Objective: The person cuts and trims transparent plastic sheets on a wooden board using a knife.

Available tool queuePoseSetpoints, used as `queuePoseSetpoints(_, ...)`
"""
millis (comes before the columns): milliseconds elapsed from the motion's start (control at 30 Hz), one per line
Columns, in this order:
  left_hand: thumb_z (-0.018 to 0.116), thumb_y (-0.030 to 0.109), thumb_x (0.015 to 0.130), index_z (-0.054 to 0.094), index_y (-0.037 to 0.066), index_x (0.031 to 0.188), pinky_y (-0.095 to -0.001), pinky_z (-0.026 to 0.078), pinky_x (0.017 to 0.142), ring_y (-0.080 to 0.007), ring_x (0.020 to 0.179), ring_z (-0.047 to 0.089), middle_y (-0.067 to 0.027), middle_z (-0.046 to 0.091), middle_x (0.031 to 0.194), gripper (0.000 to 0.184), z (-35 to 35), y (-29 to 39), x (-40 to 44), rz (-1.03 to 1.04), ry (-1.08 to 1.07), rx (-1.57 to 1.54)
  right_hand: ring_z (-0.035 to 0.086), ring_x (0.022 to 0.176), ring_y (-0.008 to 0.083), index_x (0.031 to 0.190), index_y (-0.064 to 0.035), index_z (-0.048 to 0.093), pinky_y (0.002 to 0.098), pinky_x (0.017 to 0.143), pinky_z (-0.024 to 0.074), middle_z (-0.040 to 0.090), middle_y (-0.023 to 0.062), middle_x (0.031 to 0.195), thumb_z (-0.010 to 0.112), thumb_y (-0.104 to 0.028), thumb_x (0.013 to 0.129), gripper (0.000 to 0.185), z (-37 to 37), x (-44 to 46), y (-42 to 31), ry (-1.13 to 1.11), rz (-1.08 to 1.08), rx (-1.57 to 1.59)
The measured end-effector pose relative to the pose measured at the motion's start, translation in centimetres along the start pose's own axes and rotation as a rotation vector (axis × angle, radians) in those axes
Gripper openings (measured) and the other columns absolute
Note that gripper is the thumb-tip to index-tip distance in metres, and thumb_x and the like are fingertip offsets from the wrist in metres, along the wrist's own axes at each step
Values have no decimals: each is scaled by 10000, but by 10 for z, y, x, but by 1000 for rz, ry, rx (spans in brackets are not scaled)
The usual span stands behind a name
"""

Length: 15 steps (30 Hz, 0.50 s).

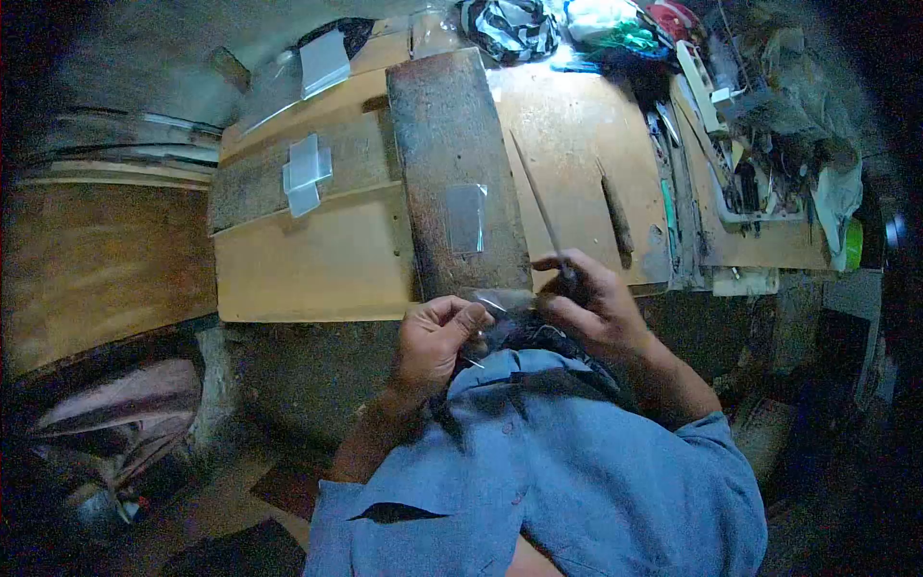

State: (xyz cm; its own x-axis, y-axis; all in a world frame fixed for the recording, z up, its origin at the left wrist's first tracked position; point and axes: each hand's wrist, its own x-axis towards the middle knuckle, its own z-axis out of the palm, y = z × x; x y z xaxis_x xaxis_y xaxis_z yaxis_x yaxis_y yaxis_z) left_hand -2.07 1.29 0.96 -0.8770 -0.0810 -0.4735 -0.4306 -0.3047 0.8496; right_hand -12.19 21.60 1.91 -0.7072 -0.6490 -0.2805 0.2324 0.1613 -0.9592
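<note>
My left hand [440, 348] is closed in a pinch on a small clear plastic piece [492, 302] at the near edge of the bench, in front of my blue shirt. My right hand [594, 306] is closed around the dark end of a long thin rod [539, 192], which points away over the bench. Its thumb and fingertips are beside the plastic piece; blur hides whether they touch it. Just beyond my hands, a clear plastic sheet [468, 219] lies flat on a dark wooden board [442, 125].
More clear sheets [306, 173] overlap on the bench's left side. A thin tool with a worn handle [617, 213] lies to the right. Bags [510, 31] stand at the back. A power strip [700, 85] and a tray of small tools [755, 192] are at the right.
</note>
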Motion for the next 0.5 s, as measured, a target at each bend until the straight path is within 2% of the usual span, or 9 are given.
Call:
queuePoseSetpoints(33, 605, 196, 878, 623, 0, 813, -207, 437, 519, -59, 569, 532, -19, 621, 707, 208, -4, 0, 0, 27, 36, -4, 510, 676, 55, 1141, -11, 503, 204, 606, 425, 573, 18, 777, 573, -33, 853, 297, -8, -5, -3, 29, 0, -105)
queuePoseSetpoints(67, 605, 196, 878, 623, 0, 813, -207, 437, 519, -59, 569, 532, -19, 621, 707, 208, -6, 1, 0, 26, 40, -5, 507, 671, 59, 1118, -4, 525, 218, 608, 432, 572, 11, 780, 563, -81, 866, 266, -14, -11, -15, 19, 51, -76)
queuePoseSetpoints(133, 619, 208, 859, 628, -4, 783, -255, 465, 527, -127, 547, 560, -59, 623, 689, 225, -9, 4, 0, 0, 134, -115, 514, 681, 72, 1096, 4, 541, 233, 624, 442, 576, 19, 779, 576, -95, 854, 263, -23, -24, -36, -9, 119, -136)
queuePoseSetpoints(200, 620, 207, 859, 626, -3, 782, -256, 462, 512, -132, 531, 559, -63, 622, 685, 223, -13, 6, 0, 19, 167, -137, 521, 691, 86, 1073, 12, 557, 248, 640, 451, 580, 28, 778, 590, -110, 842, 263, -28, -34, -36, -34, 183, -197)
queuePoseSetpoints(267, 620, 206, 858, 623, -2, 781, -257, 459, 496, -138, 516, 559, -67, 621, 682, 222, -16, 9, 0, 39, 197, -156, 576, 705, 158, 1032, 27, 578, 288, 675, 470, 611, 87, 779, 635, -140, 805, 287, -32, -42, -33, -101, 85, -397)
queuePoseSetpoints(300, 625, 212, 854, 621, -1, 784, -255, 455, 491, -139, 515, 559, -67, 616, 671, 224, -17, 10, 0, 48, 212, -194, 576, 705, 158, 1032, 27, 578, 288, 675, 470, 611, 87, 779, 635, -140, 805, 287, -35, -44, -32, -103, 84, -395)
queuePoseSetpoints(400, 630, 231, 849, 618, 1, 791, -250, 451, 493, -139, 519, 558, -64, 605, 653, 238, -20, 11, 0, 75, 222, -235, 622, 772, 297, 1033, 23, 584, 340, 701, 482, 625, 183, 845, 667, -150, 773, 323, -37, -46, -32, -217, 21, -610)
queuePoseSetpoints(500, 629, 248, 849, 616, 2, 796, -244, 451, 502, -138, 527, 558, -59, 596, 644, 253, -19, 19, -3, 75, 210, -210, 626, 781, 303, 1031, 23, 586, 347, 706, 483, 626, 182, 848, 666, -137, 765, 320, -32, -43, -41, -193, 48, -644)
